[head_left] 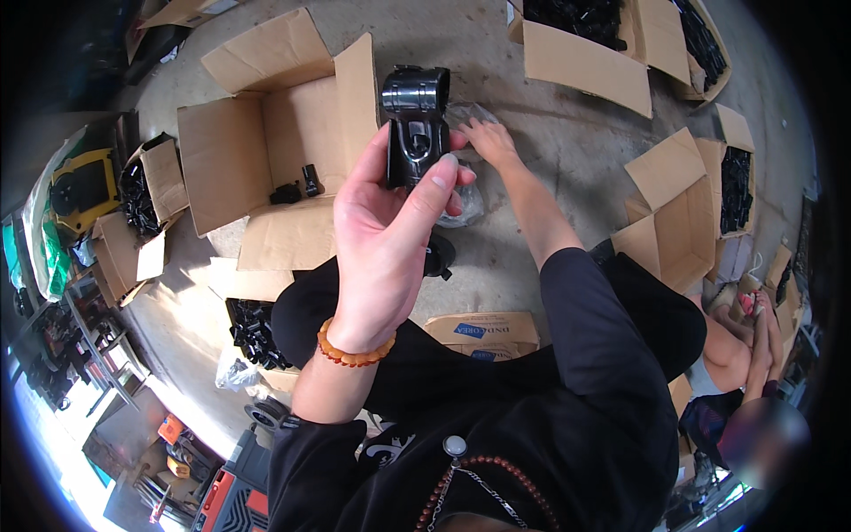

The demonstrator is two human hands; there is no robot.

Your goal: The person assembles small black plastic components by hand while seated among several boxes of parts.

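Note:
My left hand [390,213] is raised in the middle of the view, its thumb and fingers closed round a glossy black plastic clamp [415,129]. The clamp has a ring-shaped upper end and a flat, tapering body; its lower end is hidden in my grip. Farther off and lower, my right hand [489,142] reaches to a clear plastic bag [465,206] on the floor. Its fingers look stretched out over the bag, with the tips partly hidden. Left of my hands stands a large open cardboard box [222,164] with a small black cylindrical part [310,180] inside.
Open boxes of black parts stand at the far right [585,58], right [736,191] and left [140,199]. A smaller open box [678,235] is right of my knee. A folded carton [483,330] lies between my legs. Another person [736,355] sits at the right edge.

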